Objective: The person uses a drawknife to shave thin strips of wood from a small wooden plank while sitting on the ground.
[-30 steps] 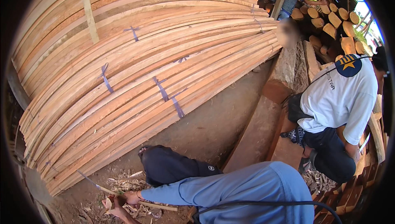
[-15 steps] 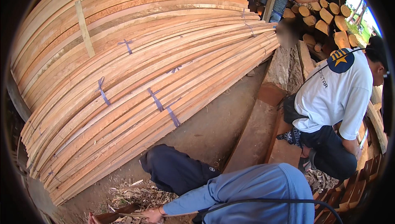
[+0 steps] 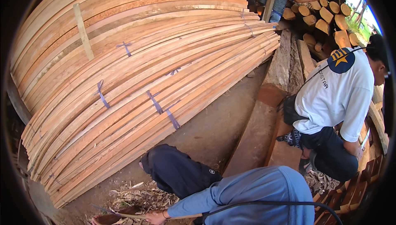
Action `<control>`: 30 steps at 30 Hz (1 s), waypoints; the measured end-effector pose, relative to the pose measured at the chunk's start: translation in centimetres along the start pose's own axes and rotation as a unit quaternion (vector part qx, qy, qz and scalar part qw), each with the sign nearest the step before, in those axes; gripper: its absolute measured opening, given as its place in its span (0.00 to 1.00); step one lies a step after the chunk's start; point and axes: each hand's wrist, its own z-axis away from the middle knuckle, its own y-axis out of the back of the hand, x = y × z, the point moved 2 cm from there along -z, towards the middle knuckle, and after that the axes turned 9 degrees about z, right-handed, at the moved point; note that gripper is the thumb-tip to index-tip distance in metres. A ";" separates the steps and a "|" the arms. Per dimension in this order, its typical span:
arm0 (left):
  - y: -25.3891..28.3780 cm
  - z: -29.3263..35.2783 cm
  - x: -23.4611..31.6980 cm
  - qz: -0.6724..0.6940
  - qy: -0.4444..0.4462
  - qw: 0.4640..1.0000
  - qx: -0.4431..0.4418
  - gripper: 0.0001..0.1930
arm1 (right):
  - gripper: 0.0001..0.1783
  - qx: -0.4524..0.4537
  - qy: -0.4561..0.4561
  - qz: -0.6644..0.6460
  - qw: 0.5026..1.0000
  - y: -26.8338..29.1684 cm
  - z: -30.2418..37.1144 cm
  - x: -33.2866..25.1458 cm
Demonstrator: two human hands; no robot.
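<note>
Since half a second ago my view has barely shifted; the stick has stayed low by the plank stack. Below the stack's near end, my left hand sits at the frame edge, its grip I cannot tell. Right of it, my right hand is clenched around the thin stick, over the wood shavings.
</note>
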 end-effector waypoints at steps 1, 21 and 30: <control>0.5 -0.7 -1.1 -0.009 -0.020 1.000 0.008 0.13 | 0.12 -0.027 0.021 0.033 0.999 0.1 -0.2 0.3; 2.0 -0.8 -2.5 0.124 -0.033 0.991 -0.044 0.13 | 0.17 -0.256 0.052 0.159 0.952 15.2 3.9 -8.8; 3.3 -1.8 -3.6 0.114 -0.020 0.992 -0.050 0.13 | 0.15 -0.191 0.052 0.138 0.970 12.3 3.8 -6.0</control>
